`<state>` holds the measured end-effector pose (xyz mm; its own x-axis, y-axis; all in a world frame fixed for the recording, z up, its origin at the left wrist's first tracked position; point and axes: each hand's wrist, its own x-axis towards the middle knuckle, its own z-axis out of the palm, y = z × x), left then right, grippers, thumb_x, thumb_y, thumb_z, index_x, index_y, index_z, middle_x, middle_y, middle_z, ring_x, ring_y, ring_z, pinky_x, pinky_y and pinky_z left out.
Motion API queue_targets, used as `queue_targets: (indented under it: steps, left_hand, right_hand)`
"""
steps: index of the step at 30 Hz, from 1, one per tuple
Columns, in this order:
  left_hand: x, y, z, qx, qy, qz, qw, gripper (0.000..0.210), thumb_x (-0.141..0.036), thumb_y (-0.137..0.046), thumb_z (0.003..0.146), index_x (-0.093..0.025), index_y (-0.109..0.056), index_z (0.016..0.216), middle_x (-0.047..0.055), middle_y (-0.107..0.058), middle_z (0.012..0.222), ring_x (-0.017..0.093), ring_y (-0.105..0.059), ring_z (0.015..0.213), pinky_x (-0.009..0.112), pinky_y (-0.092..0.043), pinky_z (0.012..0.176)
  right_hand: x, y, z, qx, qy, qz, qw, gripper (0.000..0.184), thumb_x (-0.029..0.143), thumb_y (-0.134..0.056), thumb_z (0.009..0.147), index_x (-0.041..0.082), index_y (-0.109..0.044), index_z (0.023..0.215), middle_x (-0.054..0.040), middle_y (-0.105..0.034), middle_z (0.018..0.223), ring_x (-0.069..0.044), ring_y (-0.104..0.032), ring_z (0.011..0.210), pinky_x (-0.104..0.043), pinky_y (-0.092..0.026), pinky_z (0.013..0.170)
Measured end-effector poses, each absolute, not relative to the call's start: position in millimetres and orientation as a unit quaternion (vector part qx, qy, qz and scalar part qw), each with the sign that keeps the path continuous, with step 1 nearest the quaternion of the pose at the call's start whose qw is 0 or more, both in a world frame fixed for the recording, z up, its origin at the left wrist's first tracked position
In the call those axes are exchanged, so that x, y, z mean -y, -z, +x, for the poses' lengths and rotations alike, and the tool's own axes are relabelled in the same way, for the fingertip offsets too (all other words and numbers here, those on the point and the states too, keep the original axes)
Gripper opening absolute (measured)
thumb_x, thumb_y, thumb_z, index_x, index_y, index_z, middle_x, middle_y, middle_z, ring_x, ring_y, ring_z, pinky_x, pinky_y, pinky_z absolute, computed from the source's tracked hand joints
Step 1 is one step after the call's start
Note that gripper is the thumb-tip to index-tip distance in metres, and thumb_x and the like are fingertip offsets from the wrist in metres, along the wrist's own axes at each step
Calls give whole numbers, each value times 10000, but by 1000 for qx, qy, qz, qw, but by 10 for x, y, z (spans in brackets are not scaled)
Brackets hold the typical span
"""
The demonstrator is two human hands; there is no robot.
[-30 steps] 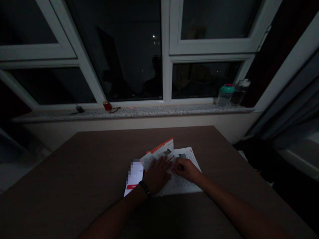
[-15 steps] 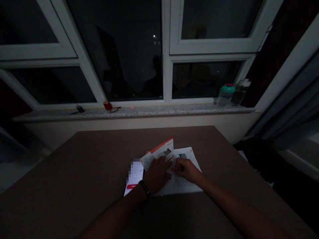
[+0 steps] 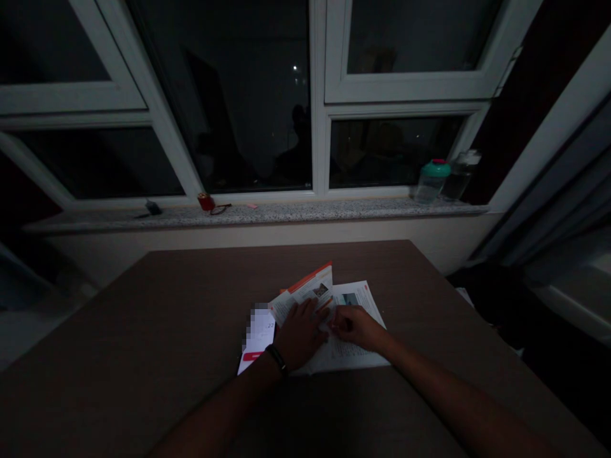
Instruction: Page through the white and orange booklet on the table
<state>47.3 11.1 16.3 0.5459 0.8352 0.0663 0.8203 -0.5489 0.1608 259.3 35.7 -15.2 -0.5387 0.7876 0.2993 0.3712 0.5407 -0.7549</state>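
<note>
Booklet (image 3: 354, 361) open on worktop (image 3: 191, 305) beside phone (image 3: 261, 326); left hand (image 3: 300, 332) flat, fingers loosely spread, pressing slanted page (image 3: 301, 289); right hand (image 3: 356, 326) curled, grip cannot tell; step seems page-steadying, next move likely needs light touch

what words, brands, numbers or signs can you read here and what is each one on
"22", as it seems, on the lit phone screen; blurred, so unsure, and part of it is pixelated.
Open booklet: printed text, too small and blurred to read.
Nothing else legible.
</note>
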Motion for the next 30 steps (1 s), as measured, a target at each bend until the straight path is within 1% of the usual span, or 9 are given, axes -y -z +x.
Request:
queue_targets:
  steps: [2, 4, 8, 11, 17, 21, 23, 27, 30]
  left_hand:
    - [-111, -161, 470, -472, -67, 878, 54, 533, -335, -572, 928, -252, -418, 1431, 123, -363, 1524, 314, -313, 1412, 554, -246, 1139]
    - [-113, -152, 465, -470, -68, 878, 51, 512, -342, -554, 939, -252, -425, 1426, 121, -363, 1525, 312, -321, 1408, 552, -252, 1138]
    - [-119, -145, 458, -472, -67, 878, 40, 521, -346, -518, 962, -244, -385, 1455, 123, -350, 1537, 304, -311, 1418, 542, -261, 1137]
    - [-124, -150, 458, -480, -57, 875, 35, 546, -350, -498, 972, -212, -346, 1478, 137, -326, 1552, 301, -295, 1429, 522, -281, 1131]
    - [-113, -172, 455, -497, -56, 866, 9, 492, -384, -481, 984, -206, -417, 1438, 137, -370, 1527, 313, -346, 1394, 511, -318, 1099]
    - [-97, -201, 459, -513, -77, 855, -9, 428, -384, -474, 985, -225, -482, 1382, 125, -497, 1407, 330, -440, 1283, 516, -360, 1034]
    - [-89, -222, 466, -512, -89, 854, -18, 390, -389, -467, 985, -226, -520, 1335, 115, -544, 1326, 330, -447, 1254, 509, -365, 1015]
    - [-85, -280, 483, -471, -80, 878, -3, 330, -376, -487, 978, -230, -566, 1263, 95, -587, 1201, 310, -469, 1200, 476, -389, 991]
    - [-95, -297, 493, -420, -71, 904, 13, 281, -310, -528, 957, -232, -583, 1221, 75, -592, 1145, 273, -504, 1127, 438, -403, 994]
  right_hand:
    - [-353, 160, 2607, 831, -352, -314, 296, 158, 184, -685, 759, 195, -539, 701, 31, -588, 687, -108, -518, 577, -207, -395, 543]
    - [-342, 149, 2620, 841, -353, -291, 290, 165, 183, -702, 749, 199, -544, 704, 27, -607, 705, -117, -551, 600, -219, -423, 573]
    - [-317, 74, 2630, 838, -315, -280, 348, 147, 184, -681, 779, 206, -548, 722, -10, -659, 817, -159, -627, 769, -271, -475, 727]
    - [-303, 11, 2631, 830, -316, -273, 370, 144, 203, -677, 799, 211, -549, 734, -22, -671, 836, -171, -641, 813, -287, -481, 764]
    - [-286, -49, 2653, 854, -268, -304, 327, 96, 147, -632, 797, 226, -581, 812, -23, -696, 921, -190, -646, 898, -320, -469, 844]
    - [-343, -10, 2691, 851, -189, -380, 308, 134, 124, -619, 789, 236, -602, 860, -25, -699, 912, -209, -631, 901, -329, -457, 836]
    - [-394, 27, 2718, 835, -176, -416, 313, 133, 128, -615, 796, 236, -600, 872, -25, -700, 924, -209, -630, 909, -324, -453, 834]
    - [-493, 93, 2771, 806, -158, -462, 334, 91, 147, -592, 818, 224, -570, 861, -29, -687, 945, -204, -626, 896, -314, -444, 822]
    - [-525, 103, 2792, 803, -137, -471, 338, 72, 143, -556, 836, 214, -547, 845, -35, -663, 906, -204, -606, 867, -315, -435, 808]
